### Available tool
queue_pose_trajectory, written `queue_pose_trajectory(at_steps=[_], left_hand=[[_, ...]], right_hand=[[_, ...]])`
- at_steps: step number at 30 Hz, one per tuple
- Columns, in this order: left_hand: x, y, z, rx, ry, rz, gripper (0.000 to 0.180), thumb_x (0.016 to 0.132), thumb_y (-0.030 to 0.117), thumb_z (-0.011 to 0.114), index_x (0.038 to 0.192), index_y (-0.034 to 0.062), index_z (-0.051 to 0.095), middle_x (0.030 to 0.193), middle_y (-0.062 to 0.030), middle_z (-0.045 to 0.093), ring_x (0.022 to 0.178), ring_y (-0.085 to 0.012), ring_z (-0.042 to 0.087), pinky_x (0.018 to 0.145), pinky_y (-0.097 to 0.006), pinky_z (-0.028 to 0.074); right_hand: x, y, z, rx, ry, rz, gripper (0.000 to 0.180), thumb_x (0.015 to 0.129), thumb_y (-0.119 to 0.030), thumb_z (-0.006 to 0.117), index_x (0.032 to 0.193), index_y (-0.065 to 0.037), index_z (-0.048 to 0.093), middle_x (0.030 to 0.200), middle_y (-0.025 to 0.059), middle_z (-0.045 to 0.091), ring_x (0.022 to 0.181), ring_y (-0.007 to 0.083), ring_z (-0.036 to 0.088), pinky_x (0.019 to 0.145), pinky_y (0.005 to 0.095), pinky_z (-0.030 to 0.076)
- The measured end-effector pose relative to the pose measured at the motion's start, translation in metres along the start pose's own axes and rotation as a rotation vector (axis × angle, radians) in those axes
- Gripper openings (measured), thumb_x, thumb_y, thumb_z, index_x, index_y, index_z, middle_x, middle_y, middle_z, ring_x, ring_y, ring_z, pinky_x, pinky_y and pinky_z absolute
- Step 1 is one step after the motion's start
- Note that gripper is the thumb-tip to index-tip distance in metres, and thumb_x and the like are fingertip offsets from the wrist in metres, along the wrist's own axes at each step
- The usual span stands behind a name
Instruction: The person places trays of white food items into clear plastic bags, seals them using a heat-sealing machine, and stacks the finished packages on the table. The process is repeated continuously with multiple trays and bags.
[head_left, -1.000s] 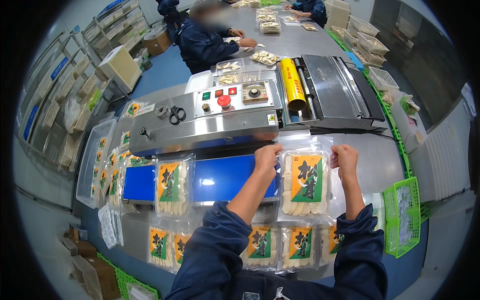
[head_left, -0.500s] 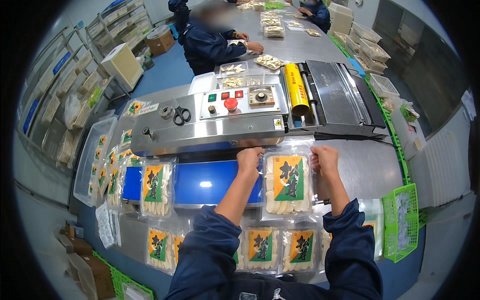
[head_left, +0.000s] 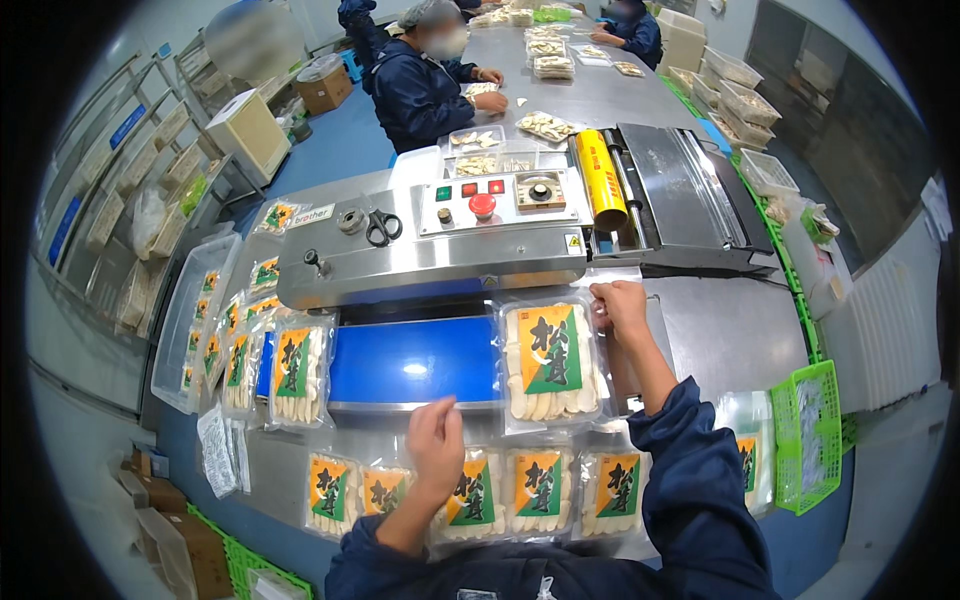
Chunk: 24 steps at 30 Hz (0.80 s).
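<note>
A clear plastic bag of pale sliced mushrooms (head_left: pixel 549 360) with an orange and green label lies at the right end of the blue conveyor belt (head_left: pixel 415 358), its top edge by the front of the steel band sealer (head_left: pixel 440 258). Its upper right corner is pinched in my right hand (head_left: pixel 622 312). My left hand (head_left: pixel 436 450) is off that bag, fingers curled together with nothing visible in them, over the near row of similar bags (head_left: pixel 540 490). Another filled bag (head_left: pixel 301 370) lies on the belt's left end.
Left of the sealer stands a clear bin (head_left: pixel 180 330) with labelled bags. Scissors (head_left: pixel 383 229) rest on the sealer. A wrapping machine with a yellow film roll (head_left: pixel 600 180) stands behind right. Green basket (head_left: pixel 806 440) at right. Co-workers sit along the far table.
My left hand has let go of the bag's upper left corner and come back toward me. The bag, still in my right hand, now appears slightly further left.
</note>
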<state>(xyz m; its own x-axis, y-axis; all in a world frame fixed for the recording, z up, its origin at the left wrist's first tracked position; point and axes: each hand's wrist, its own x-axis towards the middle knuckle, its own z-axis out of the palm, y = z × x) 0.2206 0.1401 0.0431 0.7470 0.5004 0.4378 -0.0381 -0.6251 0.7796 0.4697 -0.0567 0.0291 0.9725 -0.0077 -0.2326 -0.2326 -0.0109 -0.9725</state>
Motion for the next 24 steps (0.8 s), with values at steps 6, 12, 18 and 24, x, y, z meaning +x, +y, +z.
queue_pose_trajectory(at_steps=[6, 12, 18, 24], left_hand=[[-0.079, 0.002, -0.015, -0.089, -0.143, 0.002, 0.015, 0.073, -0.005, 0.057, 0.087, 0.0015, 0.059, 0.075, -0.0081, 0.055, 0.055, -0.0121, 0.046, 0.049, -0.023, 0.037], [-0.117, 0.011, 0.0, -0.194, -0.375, 0.037, 0.019, 0.071, -0.007, 0.057, 0.088, 0.0023, 0.058, 0.077, -0.0085, 0.056, 0.055, -0.0139, 0.048, 0.05, -0.023, 0.038], [-0.118, 0.028, 0.019, -0.153, -0.451, 0.121, 0.018, 0.071, -0.005, 0.058, 0.087, 0.0028, 0.06, 0.075, -0.0095, 0.056, 0.053, -0.0137, 0.049, 0.047, -0.022, 0.039], [-0.127, 0.037, 0.039, -0.219, -0.602, 0.097, 0.015, 0.072, -0.005, 0.059, 0.086, 0.0013, 0.06, 0.074, -0.0095, 0.056, 0.052, -0.0131, 0.051, 0.045, -0.022, 0.04]], right_hand=[[-0.007, 0.025, -0.003, -0.144, -0.256, -0.249, 0.021, 0.081, -0.017, 0.053, 0.091, 0.001, 0.059, 0.08, 0.0055, 0.057, 0.069, 0.0121, 0.053, 0.057, 0.0246, 0.046], [-0.097, 0.023, -0.09, -0.042, -0.02, -0.134, 0.021, 0.078, -0.016, 0.057, 0.092, 0.0, 0.061, 0.071, 0.0036, 0.06, 0.061, 0.0081, 0.055, 0.052, 0.0213, 0.046], [-0.105, 0.122, -0.355, -0.808, 0.816, -0.13, 0.03, 0.074, -0.025, 0.055, 0.088, 0.001, 0.062, 0.08, 0.0178, 0.062, 0.073, 0.0283, 0.06, 0.071, 0.0345, 0.046], [-0.095, 0.214, -0.454, -0.917, 0.644, 0.242, 0.03, 0.073, -0.026, 0.057, 0.077, 0.004, 0.06, 0.071, 0.0149, 0.06, 0.063, 0.0258, 0.057, 0.061, 0.0343, 0.044]])
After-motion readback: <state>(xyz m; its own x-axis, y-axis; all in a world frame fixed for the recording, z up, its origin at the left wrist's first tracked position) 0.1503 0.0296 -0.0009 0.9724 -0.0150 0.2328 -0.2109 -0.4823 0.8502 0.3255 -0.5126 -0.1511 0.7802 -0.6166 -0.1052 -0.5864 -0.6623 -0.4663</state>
